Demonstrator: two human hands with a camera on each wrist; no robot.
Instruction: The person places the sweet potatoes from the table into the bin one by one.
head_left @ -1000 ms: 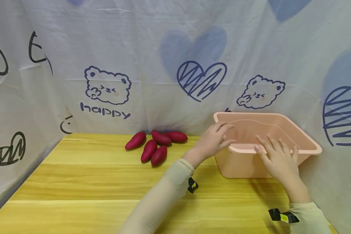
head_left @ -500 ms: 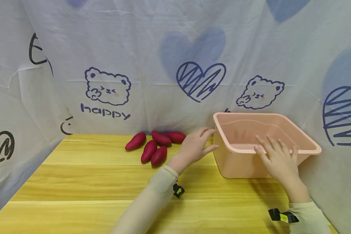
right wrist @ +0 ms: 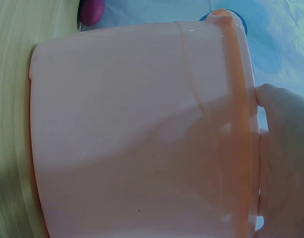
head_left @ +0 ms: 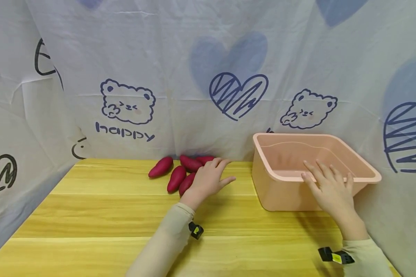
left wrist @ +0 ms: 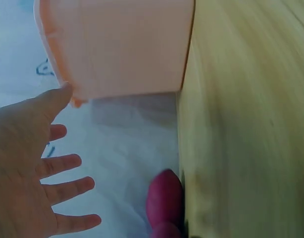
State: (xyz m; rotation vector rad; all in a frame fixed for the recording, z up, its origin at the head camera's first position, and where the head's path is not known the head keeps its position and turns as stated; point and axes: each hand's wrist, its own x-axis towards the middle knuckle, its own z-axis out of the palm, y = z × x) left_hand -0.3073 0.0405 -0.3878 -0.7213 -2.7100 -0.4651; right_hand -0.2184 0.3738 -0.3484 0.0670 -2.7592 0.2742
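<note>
Several dark red sweet potatoes (head_left: 161, 167) lie in a loose cluster at the back of the table. My left hand (head_left: 208, 179) hovers with spread fingers at the cluster's right side, partly hiding two of them and holding nothing. Its palm and straight fingers show in the left wrist view, above a sweet potato (left wrist: 164, 201). To the right stands a pink plastic bin (head_left: 291, 196). My right hand (head_left: 332, 192) is at the bin's front rim, its straight fingers reaching over the edge. In the right wrist view the thumb (right wrist: 267, 94) meets the rim.
The wooden table (head_left: 100, 223) runs up to a white cloth (head_left: 180, 127) printed with hearts and bears. More cloth hangs along the left and right sides. The bin stands close to the back cloth, at the table's right.
My left hand has left the bin's left rim and moved left to the sweet potatoes. My right hand has stayed at the front rim. The bin has not moved.
</note>
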